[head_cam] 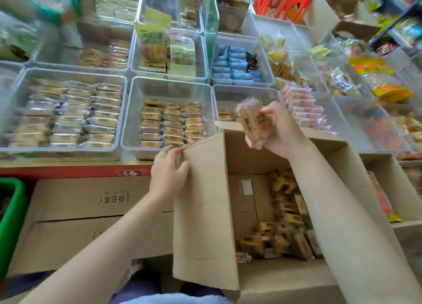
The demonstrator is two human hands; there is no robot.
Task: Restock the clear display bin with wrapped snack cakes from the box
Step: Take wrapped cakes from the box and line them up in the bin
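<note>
Cardboard everywhere below: open box [285, 212] with loose snack cakes [280, 235] heaped in its right half, left flap [203, 212] stood upright.

Head view, the only one. Best done by carrying the handful forward over the box's far edge, lowering it into the clear bin [246, 96] right behind, and laying the cakes flat beside the few already along its left side, in rows like the fuller bin [169, 91] next door. Worth keeping the wrappers unsqueezed and the flap held back so the reach stays free.

Right hand [278, 130] raised above the box's far edge, fingers and thumb curled round a small bunch of wrapped cakes [253, 121], forearm stretched across the box opening. Left hand [169, 171] pinching the flap's top left corner, thumb on the near face, fingers tucked behind, forearm angled in from lower left.
</note>
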